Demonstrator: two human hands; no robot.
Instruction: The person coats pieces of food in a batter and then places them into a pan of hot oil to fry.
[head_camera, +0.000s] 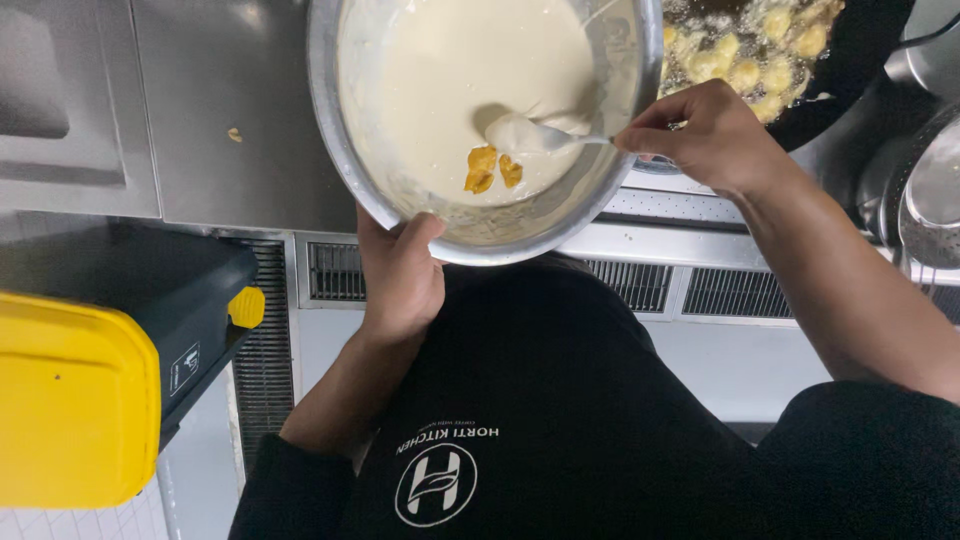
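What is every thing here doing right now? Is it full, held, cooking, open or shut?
Metal bowl: tilted, partly full of pale batter, held at its rim.
Left hand: gripping the bowl's near rim.
Right hand: holding the spoon's handle.
Spoon: in the batter, coated.
Yellow pieces: lying in the batter, uncoated.
Dark pan: holds battered pieces frying in oil.
Yellow-lidded bin: shut.

A small yellow crumb (234, 134) is seen lying on the steel desk (200, 120), well left of the hands.
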